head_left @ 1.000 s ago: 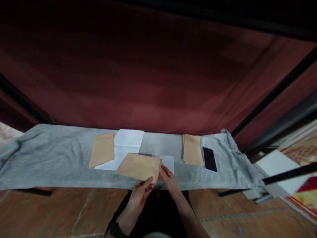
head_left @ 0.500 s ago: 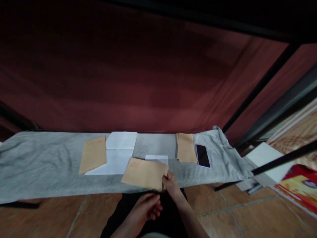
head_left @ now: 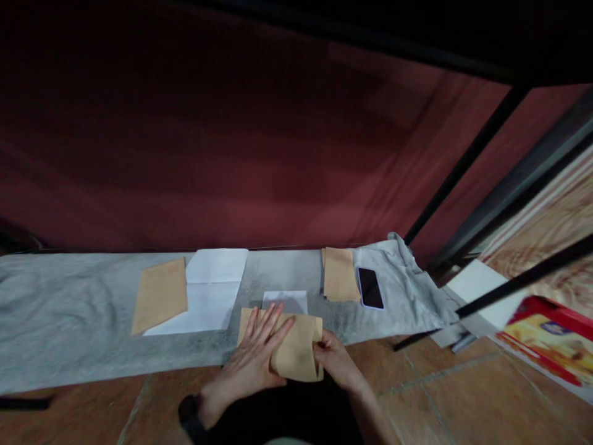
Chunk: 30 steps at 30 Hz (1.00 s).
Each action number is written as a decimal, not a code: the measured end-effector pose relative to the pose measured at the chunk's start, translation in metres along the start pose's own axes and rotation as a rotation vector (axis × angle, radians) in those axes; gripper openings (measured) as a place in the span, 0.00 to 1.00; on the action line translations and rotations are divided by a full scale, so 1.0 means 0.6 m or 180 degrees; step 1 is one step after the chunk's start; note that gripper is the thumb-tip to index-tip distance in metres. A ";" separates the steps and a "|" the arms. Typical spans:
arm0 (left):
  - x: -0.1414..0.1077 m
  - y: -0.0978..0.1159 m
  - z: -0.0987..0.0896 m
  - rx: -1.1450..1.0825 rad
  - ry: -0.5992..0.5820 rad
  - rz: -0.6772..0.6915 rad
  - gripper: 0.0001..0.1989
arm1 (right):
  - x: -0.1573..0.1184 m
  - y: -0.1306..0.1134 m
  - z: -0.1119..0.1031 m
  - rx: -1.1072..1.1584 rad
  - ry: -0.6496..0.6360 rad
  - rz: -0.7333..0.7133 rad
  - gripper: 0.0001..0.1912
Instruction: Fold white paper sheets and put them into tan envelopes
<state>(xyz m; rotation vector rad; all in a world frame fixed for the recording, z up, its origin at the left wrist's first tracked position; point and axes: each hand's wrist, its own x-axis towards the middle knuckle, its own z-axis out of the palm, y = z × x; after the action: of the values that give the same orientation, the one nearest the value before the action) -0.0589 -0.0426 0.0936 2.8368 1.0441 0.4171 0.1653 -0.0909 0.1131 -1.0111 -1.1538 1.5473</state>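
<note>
A brown paper envelope [head_left: 299,349] lies at the front edge of the cloth-covered surface, partly over my lap. My left hand [head_left: 254,352] presses flat on its left part with fingers spread. At the right end, my right hand [head_left: 337,358] pinches the envelope's edge, where the paper bows apart; the fingertips are partly hidden inside it. Just behind the envelope, a small white paper [head_left: 287,301] shows in part. To the left, another brown envelope [head_left: 161,295] overlaps a creased white sheet [head_left: 217,293].
Several brown envelopes [head_left: 340,275] lie stacked at the right, beside a phone [head_left: 370,288]. Grey cloth [head_left: 88,309] covers the narrow surface. A black bar [head_left: 523,278] crosses the right side, before a white box [head_left: 482,293] and a red-yellow package [head_left: 551,337].
My left hand has risen from my lap onto the envelope and spread flat. The envelope has come slightly nearer me and its right end now gapes. The view has shifted a little.
</note>
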 end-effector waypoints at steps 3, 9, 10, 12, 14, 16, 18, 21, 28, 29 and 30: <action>0.002 0.009 -0.005 -0.0016 0.0021 0.0023 0.57 | -0.003 -0.003 -0.006 -0.0013 0.0050 -0.0045 0.16; 0.002 0.021 0.003 -0.0099 0.0046 -0.0096 0.54 | 0.000 0.002 -0.026 -0.0266 0.0125 -0.0120 0.15; 0.001 0.023 0.005 -0.0121 0.0043 -0.0109 0.53 | 0.000 0.008 -0.031 -0.0277 0.0151 -0.0109 0.16; 0.000 0.026 0.011 -0.0141 0.0021 -0.0123 0.53 | -0.001 0.022 -0.042 -0.0334 0.0262 -0.0071 0.17; -0.002 0.031 0.018 -0.0134 0.0012 -0.0155 0.53 | -0.004 0.038 -0.051 -0.0589 0.0476 -0.0077 0.17; -0.004 0.035 0.027 -0.0085 0.0045 -0.0198 0.52 | -0.011 0.051 -0.058 -0.1286 0.0970 -0.0217 0.15; -0.006 0.039 0.037 0.0020 0.0132 -0.0257 0.51 | -0.020 0.062 -0.060 -0.2326 0.1631 -0.0438 0.14; -0.009 0.045 0.052 0.0190 0.0276 -0.0357 0.50 | -0.035 0.070 -0.056 -0.3529 0.1926 -0.0658 0.13; -0.015 0.053 0.058 0.0326 0.0234 -0.0313 0.50 | -0.045 0.053 -0.044 -0.1797 0.1168 -0.0508 0.18; -0.017 0.056 0.057 0.0331 0.0216 -0.0300 0.50 | -0.045 0.049 -0.043 -0.1326 0.0999 -0.0329 0.19; -0.019 0.059 0.058 0.0336 0.0194 -0.0286 0.50 | -0.045 0.045 -0.041 -0.0916 0.0817 -0.0109 0.20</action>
<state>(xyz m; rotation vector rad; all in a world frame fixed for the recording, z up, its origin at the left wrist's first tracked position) -0.0356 -0.0767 0.0640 2.8707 1.2353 0.4561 0.1897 -0.1152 0.0834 -1.3310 -1.2239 1.2035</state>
